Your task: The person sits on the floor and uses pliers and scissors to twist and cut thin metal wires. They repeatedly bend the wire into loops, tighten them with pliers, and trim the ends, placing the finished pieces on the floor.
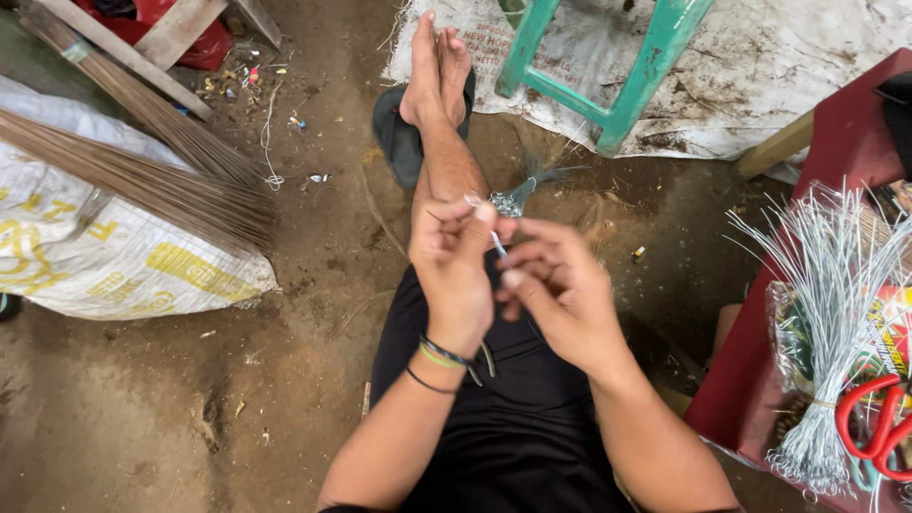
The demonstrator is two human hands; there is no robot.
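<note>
**Both hands pinching a thin wire piece over the lap**

The left hand is raised in front of the person, thumb and fingers closing narrowly on the upper end of a thin silvery wire. The right hand is sitting just beside it, fingertips pinching the lower part of the same wire; the two hands are touching. The wire is standing almost upright between the fingertips, above the black shorts. Cord bracelets are circling the left wrist.

Beyond the hands, a small bunch of looped wire pieces is lying on the dirt floor by the outstretched legs, whose bare feet are resting on a dark sandal. A large bundle of grey wires is lying on the red table at right, red-handled scissors near it. A green plastic stool is standing ahead on a white sack. Broom sticks are lying across a printed sack at left.
</note>
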